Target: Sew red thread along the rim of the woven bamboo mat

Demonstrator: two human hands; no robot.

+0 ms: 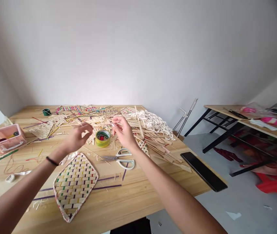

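My left hand [76,138] is raised left of a roll of yellow-green tape [103,139], its fingers curled toward the right. On the roll's other side, my right hand [125,132] has thumb and forefinger pinched together. Anything held in either hand is too thin or hidden to make out. Below my hands lies a woven diamond-shaped mat [76,185] of pale strips with green, yellow and purple ones, its edge bound in a pale band with red marks. White-handled scissors [126,162] rest partly spread on the table, between the mat and my right forearm.
Loose pale strips [162,148] and a heap of white ribbon [150,120] cover the table's back right. A pink box [8,138] stands left, near a small white roll [10,178]. A black phone [203,170] lies by the right edge; a second table [262,125] stands beyond.
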